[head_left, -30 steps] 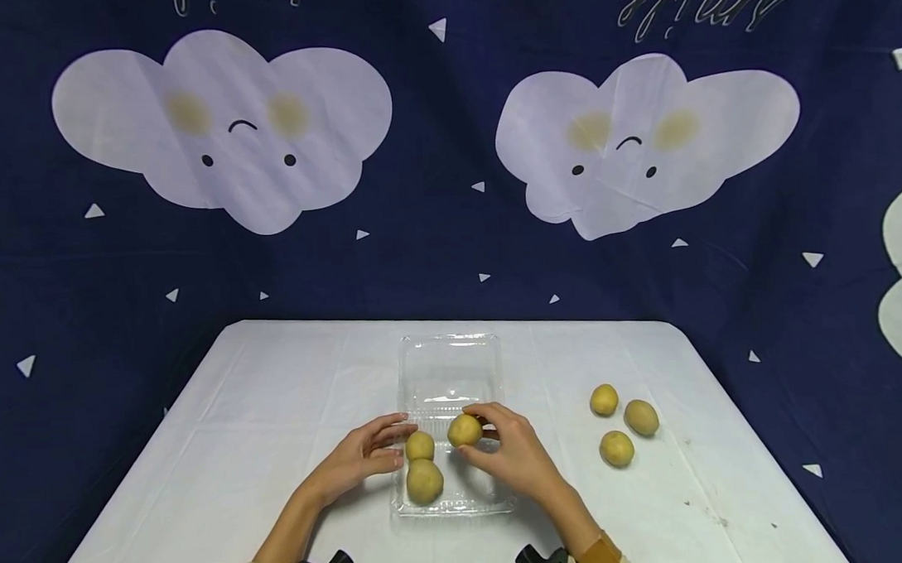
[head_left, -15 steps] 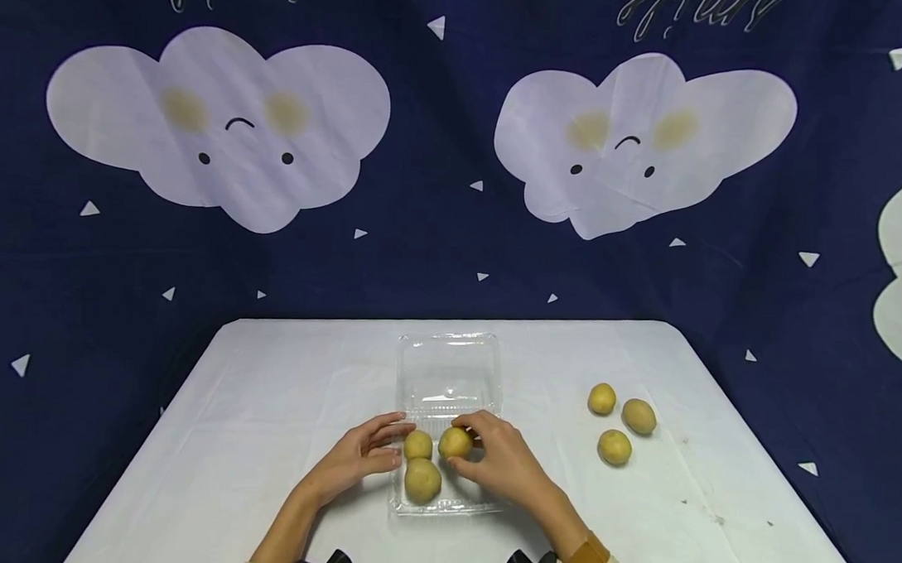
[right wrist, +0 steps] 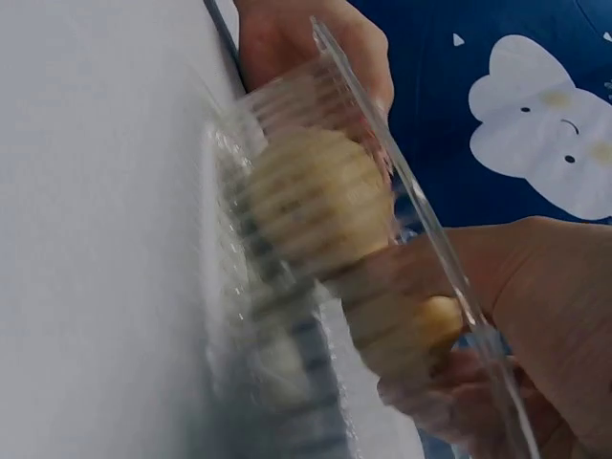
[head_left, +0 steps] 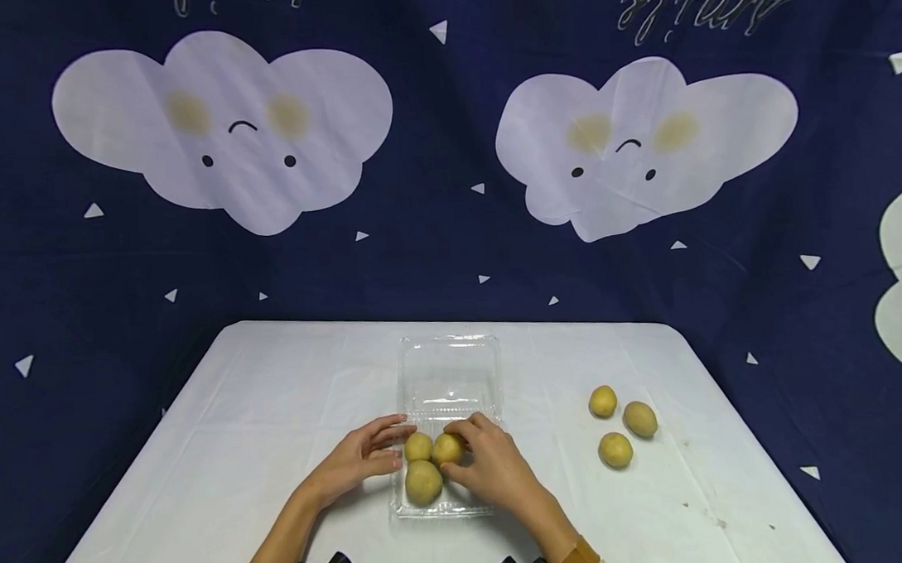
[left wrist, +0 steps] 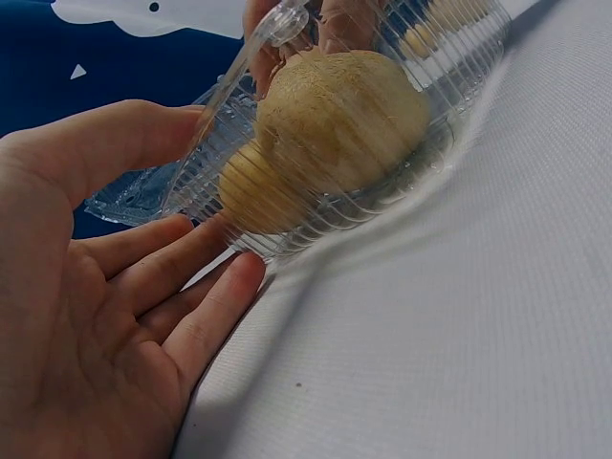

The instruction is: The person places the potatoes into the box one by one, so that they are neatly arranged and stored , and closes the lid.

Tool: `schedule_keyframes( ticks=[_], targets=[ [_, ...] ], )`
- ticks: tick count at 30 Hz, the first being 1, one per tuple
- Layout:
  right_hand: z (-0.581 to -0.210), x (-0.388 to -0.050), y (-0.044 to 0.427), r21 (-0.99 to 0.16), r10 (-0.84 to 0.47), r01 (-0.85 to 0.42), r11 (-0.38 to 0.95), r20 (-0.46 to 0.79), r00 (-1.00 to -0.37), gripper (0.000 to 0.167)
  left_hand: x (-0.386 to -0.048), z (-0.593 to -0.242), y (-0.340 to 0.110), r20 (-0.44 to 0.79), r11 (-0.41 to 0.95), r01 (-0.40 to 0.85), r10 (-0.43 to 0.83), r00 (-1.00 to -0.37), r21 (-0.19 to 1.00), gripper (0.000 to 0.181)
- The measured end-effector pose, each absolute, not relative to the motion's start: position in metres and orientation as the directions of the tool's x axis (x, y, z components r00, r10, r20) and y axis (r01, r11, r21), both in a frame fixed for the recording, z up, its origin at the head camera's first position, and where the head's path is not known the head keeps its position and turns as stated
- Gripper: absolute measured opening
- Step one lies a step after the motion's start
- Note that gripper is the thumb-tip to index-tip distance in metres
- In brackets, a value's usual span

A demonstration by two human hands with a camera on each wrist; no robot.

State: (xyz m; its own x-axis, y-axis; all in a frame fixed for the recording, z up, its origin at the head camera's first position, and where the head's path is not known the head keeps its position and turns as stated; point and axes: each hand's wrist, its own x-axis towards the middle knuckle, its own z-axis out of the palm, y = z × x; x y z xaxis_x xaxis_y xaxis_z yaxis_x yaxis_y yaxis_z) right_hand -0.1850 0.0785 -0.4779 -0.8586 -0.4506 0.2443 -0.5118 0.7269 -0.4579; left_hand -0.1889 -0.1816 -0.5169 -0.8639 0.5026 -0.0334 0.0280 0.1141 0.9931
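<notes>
Potato (head_left: pixel 447 450) in the right hand (head_left: pixel 493 469), pinched between thumb and fingers, sits inside the open clear container (head_left: pixel 466 500), right beside the far potato (head_left: pixel 419 447) and near potato (head_left: pixel 424 483); pressed too hard leftward, it could roll the pair against the wall, and the light plastic might skid if the left hand (head_left: pixel 362 455), fingers loosely extended at that side, braces it poorly. Compared with a second ago, the pinched one has shifted left, closing its gap to the pair, while the three loose potatoes (head_left: pixel 616 450) stay put on the table (head_left: pixel 298 378).
</notes>
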Motion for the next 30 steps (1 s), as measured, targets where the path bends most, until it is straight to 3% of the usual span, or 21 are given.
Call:
schedule_keyframes(
  ticks=[17, 30],
  targets=[
    [-0.4841, -0.1822, 0.0718, -0.345, -0.484, -0.558, 0.755, 0.282, -0.828, 0.045, -0.1875, -0.5143, -0.1814, -0.032, 0.105, 0.024, 0.501, -0.865, 0.994, 0.065],
    [-0.4798, -0.1866, 0.0757, -0.357, -0.523, -0.586, 0.727, 0.265, -0.81, 0.047, -0.1876, -0.517, -0.1822, -0.038, 0.135, 0.032, 0.488, -0.872, 0.99, 0.065]
  ],
)
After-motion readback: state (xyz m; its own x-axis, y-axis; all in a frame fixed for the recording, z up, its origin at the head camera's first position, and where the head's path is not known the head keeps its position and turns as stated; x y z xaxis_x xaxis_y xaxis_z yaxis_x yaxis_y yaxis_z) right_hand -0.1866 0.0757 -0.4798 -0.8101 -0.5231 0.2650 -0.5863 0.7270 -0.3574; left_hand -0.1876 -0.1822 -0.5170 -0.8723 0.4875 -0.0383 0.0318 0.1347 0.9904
